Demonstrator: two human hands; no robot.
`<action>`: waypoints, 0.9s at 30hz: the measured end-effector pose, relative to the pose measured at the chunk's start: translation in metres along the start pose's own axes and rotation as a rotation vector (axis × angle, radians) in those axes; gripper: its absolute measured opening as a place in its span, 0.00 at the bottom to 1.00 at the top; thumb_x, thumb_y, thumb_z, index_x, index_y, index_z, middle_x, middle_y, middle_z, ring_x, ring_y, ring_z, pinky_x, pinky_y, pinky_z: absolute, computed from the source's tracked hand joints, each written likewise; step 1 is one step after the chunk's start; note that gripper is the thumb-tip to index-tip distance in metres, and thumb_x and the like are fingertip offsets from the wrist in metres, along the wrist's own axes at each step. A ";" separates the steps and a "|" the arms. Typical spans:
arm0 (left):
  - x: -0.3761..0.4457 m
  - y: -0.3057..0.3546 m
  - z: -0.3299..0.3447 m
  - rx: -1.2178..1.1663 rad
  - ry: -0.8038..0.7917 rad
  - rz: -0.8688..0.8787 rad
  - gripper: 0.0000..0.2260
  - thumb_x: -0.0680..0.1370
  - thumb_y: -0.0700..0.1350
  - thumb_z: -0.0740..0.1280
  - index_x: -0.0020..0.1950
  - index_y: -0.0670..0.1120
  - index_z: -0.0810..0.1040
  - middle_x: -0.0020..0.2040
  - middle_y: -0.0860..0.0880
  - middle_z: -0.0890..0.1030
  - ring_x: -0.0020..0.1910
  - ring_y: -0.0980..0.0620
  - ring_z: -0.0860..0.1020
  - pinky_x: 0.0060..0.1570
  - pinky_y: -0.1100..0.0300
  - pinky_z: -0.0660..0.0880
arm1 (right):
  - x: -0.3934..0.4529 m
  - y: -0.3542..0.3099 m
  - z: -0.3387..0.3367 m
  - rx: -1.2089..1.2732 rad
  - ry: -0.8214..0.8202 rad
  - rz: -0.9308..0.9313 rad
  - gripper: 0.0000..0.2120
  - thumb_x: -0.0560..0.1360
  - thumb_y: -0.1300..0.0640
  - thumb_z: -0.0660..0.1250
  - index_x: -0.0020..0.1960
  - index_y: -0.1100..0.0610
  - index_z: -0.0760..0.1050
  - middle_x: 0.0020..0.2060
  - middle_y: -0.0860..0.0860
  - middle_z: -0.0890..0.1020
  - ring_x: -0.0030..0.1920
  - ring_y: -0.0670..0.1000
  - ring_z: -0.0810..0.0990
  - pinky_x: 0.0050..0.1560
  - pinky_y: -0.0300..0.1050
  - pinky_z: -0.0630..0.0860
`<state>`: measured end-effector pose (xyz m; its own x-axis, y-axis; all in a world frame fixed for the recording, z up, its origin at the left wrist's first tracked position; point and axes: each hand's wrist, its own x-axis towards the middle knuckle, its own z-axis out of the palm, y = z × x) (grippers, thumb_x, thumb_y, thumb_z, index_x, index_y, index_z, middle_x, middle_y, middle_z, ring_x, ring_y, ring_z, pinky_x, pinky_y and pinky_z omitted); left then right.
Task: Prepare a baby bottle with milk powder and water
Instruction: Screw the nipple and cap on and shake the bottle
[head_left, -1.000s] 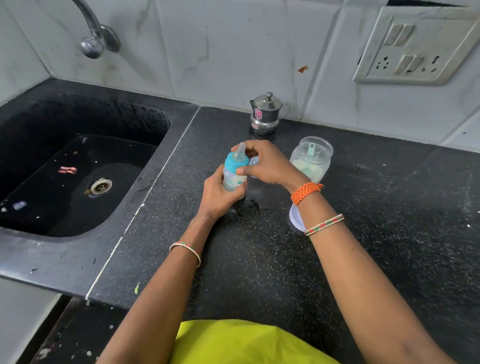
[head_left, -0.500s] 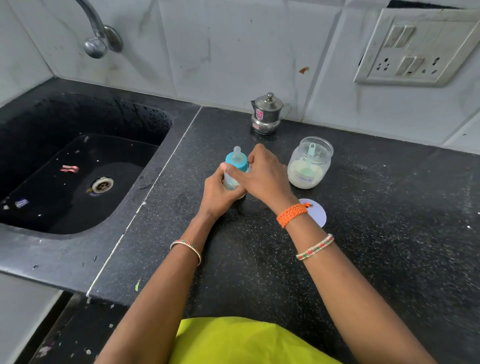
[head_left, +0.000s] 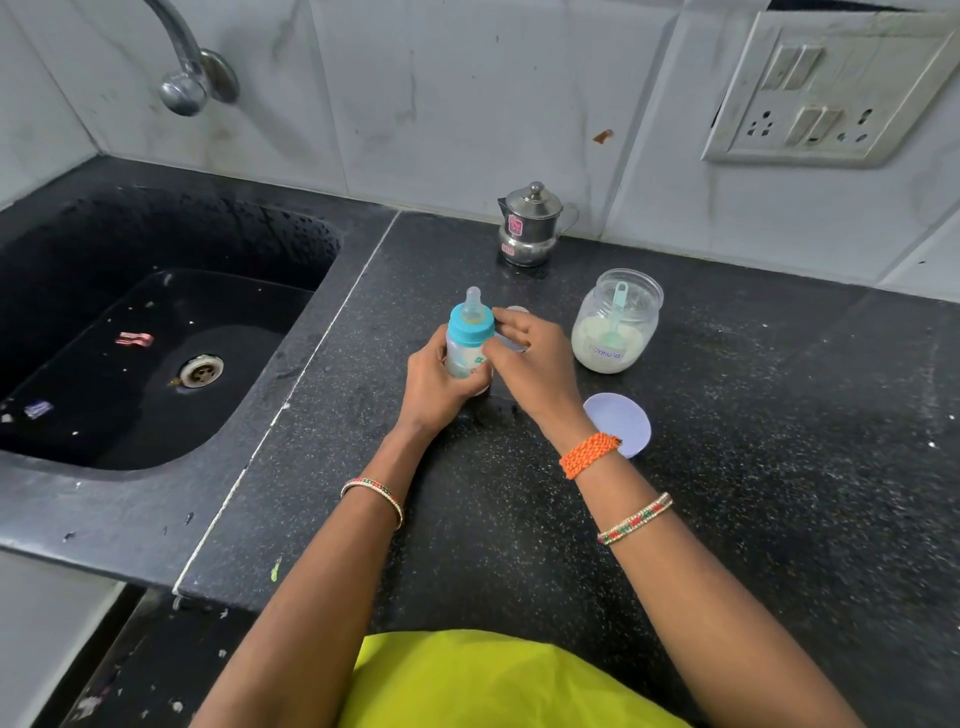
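Black speckled counter (head_left: 727, 467) beside a sink: the left hand (head_left: 436, 384) grips an upright baby bottle (head_left: 466, 347) with its blue teat collar on, the right hand (head_left: 530, 358) rests loosely uncurled against it — capping seems finished, shaking likely follows — powder jar (head_left: 615, 325) nearby stands uncovered.

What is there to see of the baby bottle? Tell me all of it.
The small clear plastic baby bottle with a blue screw collar stands upright on the black speckled stone counter, a pale translucent teat on top. Green print marks its side, and a little whitish content shows low inside. The left hand wraps its body; the right hand touches the collar with its fingertips.
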<state>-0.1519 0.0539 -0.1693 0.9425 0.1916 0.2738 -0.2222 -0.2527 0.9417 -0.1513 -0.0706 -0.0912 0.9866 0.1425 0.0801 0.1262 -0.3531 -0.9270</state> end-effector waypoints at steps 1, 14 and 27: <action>0.000 0.000 0.000 0.004 0.003 -0.005 0.21 0.69 0.41 0.75 0.59 0.50 0.74 0.49 0.56 0.81 0.47 0.59 0.80 0.46 0.69 0.75 | -0.002 0.002 -0.003 0.019 0.056 -0.001 0.15 0.70 0.60 0.67 0.56 0.56 0.79 0.47 0.47 0.84 0.49 0.38 0.81 0.47 0.30 0.75; 0.002 -0.004 0.000 0.019 0.000 0.011 0.21 0.69 0.41 0.75 0.59 0.51 0.73 0.48 0.60 0.80 0.45 0.64 0.79 0.44 0.72 0.73 | 0.004 0.003 0.001 0.085 -0.142 -0.006 0.36 0.70 0.69 0.64 0.74 0.53 0.58 0.68 0.52 0.73 0.66 0.43 0.69 0.60 0.34 0.64; 0.006 -0.005 -0.004 -0.035 -0.060 -0.030 0.18 0.72 0.43 0.73 0.60 0.49 0.73 0.51 0.59 0.80 0.49 0.64 0.79 0.47 0.70 0.73 | 0.023 0.009 -0.020 -0.049 -0.232 -0.020 0.22 0.75 0.58 0.68 0.69 0.56 0.69 0.66 0.51 0.74 0.68 0.49 0.69 0.68 0.44 0.64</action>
<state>-0.1466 0.0601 -0.1714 0.9619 0.1414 0.2340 -0.2011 -0.2136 0.9560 -0.1253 -0.0890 -0.0907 0.9342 0.3567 0.0070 0.1562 -0.3912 -0.9069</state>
